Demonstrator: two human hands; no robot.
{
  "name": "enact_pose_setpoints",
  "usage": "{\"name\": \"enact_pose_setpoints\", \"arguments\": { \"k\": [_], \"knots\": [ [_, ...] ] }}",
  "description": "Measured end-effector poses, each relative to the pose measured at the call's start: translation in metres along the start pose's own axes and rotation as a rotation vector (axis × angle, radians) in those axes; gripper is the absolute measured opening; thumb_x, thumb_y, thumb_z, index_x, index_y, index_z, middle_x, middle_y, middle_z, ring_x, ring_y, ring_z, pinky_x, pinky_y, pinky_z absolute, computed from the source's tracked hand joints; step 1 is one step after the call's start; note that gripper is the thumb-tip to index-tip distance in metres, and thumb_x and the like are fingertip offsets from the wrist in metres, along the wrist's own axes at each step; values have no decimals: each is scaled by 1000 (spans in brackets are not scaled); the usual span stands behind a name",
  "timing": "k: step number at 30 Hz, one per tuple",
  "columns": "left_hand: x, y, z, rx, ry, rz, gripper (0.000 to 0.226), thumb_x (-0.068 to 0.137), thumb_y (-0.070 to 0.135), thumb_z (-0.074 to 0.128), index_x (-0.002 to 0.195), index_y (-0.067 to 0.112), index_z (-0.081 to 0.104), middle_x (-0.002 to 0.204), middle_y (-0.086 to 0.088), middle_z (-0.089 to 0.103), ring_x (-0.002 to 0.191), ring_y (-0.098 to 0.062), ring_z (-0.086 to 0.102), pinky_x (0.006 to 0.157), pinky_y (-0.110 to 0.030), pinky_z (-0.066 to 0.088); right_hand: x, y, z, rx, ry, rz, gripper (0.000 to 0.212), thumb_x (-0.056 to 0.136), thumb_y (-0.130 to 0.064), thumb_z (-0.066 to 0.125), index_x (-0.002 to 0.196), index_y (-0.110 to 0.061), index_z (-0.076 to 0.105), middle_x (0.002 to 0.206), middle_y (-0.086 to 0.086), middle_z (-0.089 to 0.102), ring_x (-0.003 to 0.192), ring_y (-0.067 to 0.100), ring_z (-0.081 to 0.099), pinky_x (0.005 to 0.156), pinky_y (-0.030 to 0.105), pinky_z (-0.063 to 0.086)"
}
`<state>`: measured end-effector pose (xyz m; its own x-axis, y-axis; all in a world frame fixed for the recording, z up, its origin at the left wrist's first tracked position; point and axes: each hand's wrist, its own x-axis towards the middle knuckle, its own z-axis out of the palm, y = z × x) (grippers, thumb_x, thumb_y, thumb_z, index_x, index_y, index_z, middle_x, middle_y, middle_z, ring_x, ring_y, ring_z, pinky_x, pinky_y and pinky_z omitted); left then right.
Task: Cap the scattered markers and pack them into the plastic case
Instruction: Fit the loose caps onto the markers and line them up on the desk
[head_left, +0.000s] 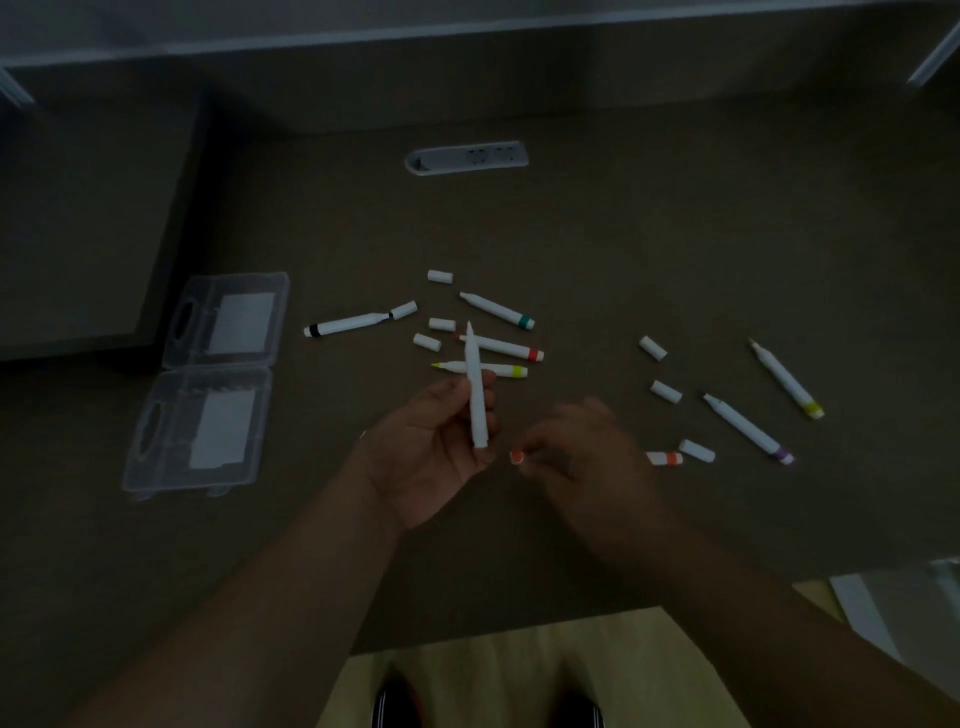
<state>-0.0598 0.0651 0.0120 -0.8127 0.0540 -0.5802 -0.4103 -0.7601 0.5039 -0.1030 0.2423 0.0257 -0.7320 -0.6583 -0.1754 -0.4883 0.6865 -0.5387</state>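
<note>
Dim overhead view of a brown desk (675, 249). The left hand (431, 452) is curling its fingers around an uncapped white marker (476, 387), holding it nearly upright with the tip toward 12 o'clock. The right hand (587, 447), blurred, is pinching a small orange-ended piece (516, 457) at its fingertips; whether this is a cap or a plug is hard to make out. The held marker is overlapping the red-banded marker (506, 347) and the yellow-banded marker (485, 369) lying behind it. At 9 o'clock from the hands, the clear plastic case (208, 384) is lying open and flat, with no markers in it. Loose white caps (440, 276) are lying scattered among the markers at 12 o'clock. At 3 o'clock, a purple-banded marker (748, 428) and another yellow-banded marker (787, 379) are lying uncapped. An orange-banded piece (665, 458) is sitting partly hidden by the right hand.
</note>
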Motion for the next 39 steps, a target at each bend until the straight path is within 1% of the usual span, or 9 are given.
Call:
{"name": "enact_pose_setpoints", "arguments": {
  "k": [4, 7, 14, 19, 23, 25, 30, 35, 39],
  "knots": [
    [0, -3, -1, -2, 70, 0, 28, 85, 24, 59, 106, 11, 72, 87, -5, 62, 80, -17, 56, 79, -35, 46, -2, 8, 21, -217, -34, -162, 16, 92, -35, 59, 107, -33, 65, 109, -9, 57, 102, 8, 45, 88, 31, 36],
    [-3, -6, 4, 1, 85, 9, 29, 82, 23, 58, 105, 10, 69, 84, -5, 60, 76, -16, 55, 74, -33, 46, -1, 12, 29, -273, -81, -163, 18, 92, -32, 60, 110, -31, 66, 117, -4, 57, 115, 17, 47, 97, 37, 37],
    [-5, -10, 9, 48, 102, 6, 27, 82, 24, 58, 103, 12, 70, 84, -4, 60, 75, -15, 56, 73, -35, 45, -2, 20, 32, -273, -40, -164, 26, 94, -32, 57, 120, -32, 63, 118, -5, 55, 112, 15, 45, 88, 32, 35],
    [-3, -13, 15, 11, 90, -15, 28, 83, 22, 58, 104, 10, 71, 83, -4, 63, 74, -15, 57, 72, -32, 46, -9, 40, 2, -242, 62, 21, 25, 95, -36, 54, 118, -32, 63, 120, -7, 54, 112, 12, 45, 96, 31, 38],
    [1, -18, 21, -5, 79, -29, 25, 85, 20, 58, 104, 10, 72, 83, -4, 64, 73, -15, 57, 71, -31, 46, -24, 82, -31, -102, 280, 248, 22, 88, -12, 67, 109, -14, 74, 110, 8, 67, 108, 27, 57, 96, 43, 43],
    [3, -22, 26, -4, 68, -25, 23, 85, 20, 59, 101, 10, 73, 83, -4, 64, 73, -15, 58, 69, -32, 45, -33, 102, -39, -13, 372, 327, 22, 82, -3, 71, 104, -7, 76, 108, 14, 69, 105, 31, 61, 94, 43, 46],
    [12, -31, 36, 25, 28, -37, 23, 89, 21, 58, 92, 12, 79, 86, -5, 65, 73, -15, 59, 66, -32, 47, -42, 130, -39, -86, 161, 462, 29, 91, -10, 64, 120, -12, 69, 124, 9, 62, 119, 24, 54, 102, 36, 39],
    [15, -39, 49, 54, 13, -46, 23, 89, 21, 56, 101, 12, 73, 85, -4, 66, 73, -14, 61, 67, -31, 49, -47, 137, -28, -66, 162, 420, 31, 90, -18, 66, 121, -18, 67, 118, 3, 62, 112, 18, 53, 93, 25, 35],
    [18, -42, 51, 73, 22, -51, 24, 91, 22, 55, 96, 12, 77, 86, -4, 67, 73, -15, 62, 66, -32, 50, -42, 137, -31, -25, 124, 468, 33, 93, -16, 62, 125, -20, 63, 125, 3, 60, 115, 18, 54, 99, 33, 44]
  ]
}}
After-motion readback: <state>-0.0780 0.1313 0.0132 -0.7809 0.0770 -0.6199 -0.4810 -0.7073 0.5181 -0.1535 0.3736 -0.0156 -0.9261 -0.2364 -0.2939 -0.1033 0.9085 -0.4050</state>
